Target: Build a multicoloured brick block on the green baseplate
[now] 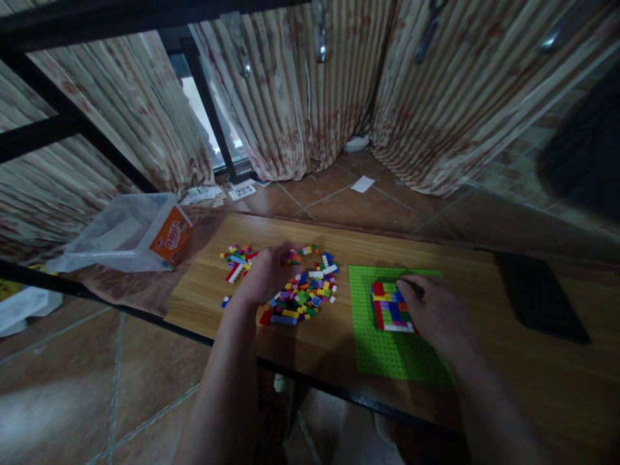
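my left hand [268, 274] curled loose over the brick pile [298, 294], grip unclear, right hand [436, 313] flat on the build [391, 309] on the baseplate [387, 355], tub [130, 232] off to my left

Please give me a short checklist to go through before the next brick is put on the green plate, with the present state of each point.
1. Left hand is over the loose brick pile: ok; whether it holds a brick: cannot tell.
2. Right hand rests on the green baseplate beside the brick build, steadying it: ok.
3. Baseplate lies flat on the wooden table: ok.
4. Free studs remain around the build: ok.
5. Loose bricks stay clear of the table edge: ok; a few lie apart at the left.
6. Right side of the build is visible: not ok, the right hand covers it.
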Tool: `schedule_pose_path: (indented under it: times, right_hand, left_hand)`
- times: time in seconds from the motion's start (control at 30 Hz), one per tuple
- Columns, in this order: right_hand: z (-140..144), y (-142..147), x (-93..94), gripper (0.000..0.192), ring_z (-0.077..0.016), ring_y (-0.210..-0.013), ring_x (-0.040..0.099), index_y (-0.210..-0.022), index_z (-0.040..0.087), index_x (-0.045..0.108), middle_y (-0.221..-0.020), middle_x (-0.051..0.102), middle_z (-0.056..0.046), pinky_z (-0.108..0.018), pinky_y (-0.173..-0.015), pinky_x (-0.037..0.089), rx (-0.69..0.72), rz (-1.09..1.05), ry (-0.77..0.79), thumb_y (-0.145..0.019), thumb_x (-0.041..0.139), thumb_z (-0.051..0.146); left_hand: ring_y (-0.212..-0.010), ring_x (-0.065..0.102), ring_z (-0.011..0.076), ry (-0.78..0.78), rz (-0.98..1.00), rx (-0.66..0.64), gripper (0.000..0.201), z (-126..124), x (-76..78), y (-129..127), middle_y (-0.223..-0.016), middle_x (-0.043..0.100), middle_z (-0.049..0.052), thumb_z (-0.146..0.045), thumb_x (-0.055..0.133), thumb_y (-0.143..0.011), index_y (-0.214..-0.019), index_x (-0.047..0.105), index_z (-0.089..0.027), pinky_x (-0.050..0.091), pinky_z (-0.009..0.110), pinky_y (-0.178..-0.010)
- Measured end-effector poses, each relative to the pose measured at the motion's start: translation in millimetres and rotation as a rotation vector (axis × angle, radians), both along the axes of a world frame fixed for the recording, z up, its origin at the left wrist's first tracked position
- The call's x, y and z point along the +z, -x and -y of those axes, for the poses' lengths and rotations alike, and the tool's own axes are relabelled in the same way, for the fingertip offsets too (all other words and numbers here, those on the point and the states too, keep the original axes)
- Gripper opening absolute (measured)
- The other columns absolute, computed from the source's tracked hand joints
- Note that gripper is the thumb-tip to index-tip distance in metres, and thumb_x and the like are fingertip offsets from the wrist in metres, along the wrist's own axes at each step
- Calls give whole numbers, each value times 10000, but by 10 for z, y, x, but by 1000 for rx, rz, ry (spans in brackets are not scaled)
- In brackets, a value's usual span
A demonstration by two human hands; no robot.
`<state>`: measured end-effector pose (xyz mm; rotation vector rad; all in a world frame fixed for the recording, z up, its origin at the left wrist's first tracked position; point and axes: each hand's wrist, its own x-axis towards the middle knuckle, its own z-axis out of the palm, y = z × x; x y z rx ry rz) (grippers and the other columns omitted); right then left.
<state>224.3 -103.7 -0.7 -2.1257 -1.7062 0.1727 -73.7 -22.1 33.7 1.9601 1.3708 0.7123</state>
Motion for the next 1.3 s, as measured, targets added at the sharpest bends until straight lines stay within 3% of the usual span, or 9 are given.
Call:
schedule_pose_path:
  times: [0.1, 0.2, 0.3, 0.43, 0.53, 0.73, 0.93, 1.07, 1.3]
  right_hand:
    - [-7, 113, 82, 340, -290, -990, 614, -998, 162, 699, -1002, 683, -147, -435, -910, 456, -20, -68, -199, -908, 462, 388]
    - [1, 308, 159, 284, -225, -903, 635, -956, 199, 701, -947, 697, -90, -361, -847, 481, 65, -332, -323, -915, 489, 384]
    - [23, 537, 173, 263, -178, -791, 636, -969, 203, 702, -894, 700, -51, -298, -729, 489, 197, -631, -280, -895, 543, 399]
    - [23, 764, 123, 269, -165, -766, 625, -1014, 209, 701, -893, 702, -36, -279, -687, 483, 308, -822, -184, -854, 615, 408]
    - [-13, 844, 91, 201, -165, -773, 634, -917, 206, 723, -881, 715, -34, -283, -705, 484, 354, -939, -162, -834, 646, 372]
    - [-44, 953, 114, 208, -104, -483, 491, -757, 198, 742, -576, 636, 20, -234, -470, 390, 214, -1242, -80, -731, 730, 403]
    - [-9, 1000, 165, 270, -93, -498, 495, -688, 193, 730, -568, 610, 21, -215, -454, 428, 62, -1581, 23, -595, 823, 428]
    - [-16, 981, 67, 283, -128, -536, 549, -738, 193, 724, -607, 638, 2, -255, -505, 480, 71, -1396, 21, -685, 753, 469]
    - [9, 1059, -97, 93, -210, -808, 633, -829, 210, 711, -864, 686, -68, -341, -762, 487, 297, -385, -99, -836, 620, 226]
  left_hand:
    - [-659, 569, 134, 85, 128, -54, 429, 39, -49, -54, -811, 647, -4, -289, 653, -780, -1178, 569, -153, 433, 236, -602]
    - [-761, 604, 153, 128, 233, -170, 400, 116, -90, -170, -908, 651, 27, -243, 595, -819, -1206, 530, -159, 472, 256, -672]
    - [-833, 627, 172, 185, 267, -277, 371, 210, -91, -306, -940, 660, 45, -196, 522, -857, -1227, 500, -177, 495, 290, -756]
    - [-834, 649, 181, 316, 271, -414, 440, 320, -58, -444, -931, 681, 37, -213, 524, -875, -1304, 425, -217, 511, 309, -754]
    - [-894, 659, 188, 362, 328, -453, 466, 366, -48, -489, -993, 688, 48, -225, 561, -867, -1307, 409, -222, 515, 314, -781]
    - [-850, 668, 180, 456, 441, -462, 413, 379, -13, -455, -921, 694, 41, -233, 585, -866, -1251, 437, -214, 525, 297, -739]
    - [-891, 665, 176, 549, 545, -483, 354, 392, 41, -425, -927, 683, 44, -281, 612, -869, -1181, 460, -213, 521, 274, -740]
    - [-763, 663, 154, 556, 540, -411, 324, 354, 24, -365, -813, 664, 14, -327, 653, -842, -1079, 475, -196, 515, 259, -688]
    - [-692, 638, 131, 434, 456, -264, 236, 231, -58, -134, -766, 653, 5, -278, 702, -787, -873, 514, -165, 472, 223, -631]
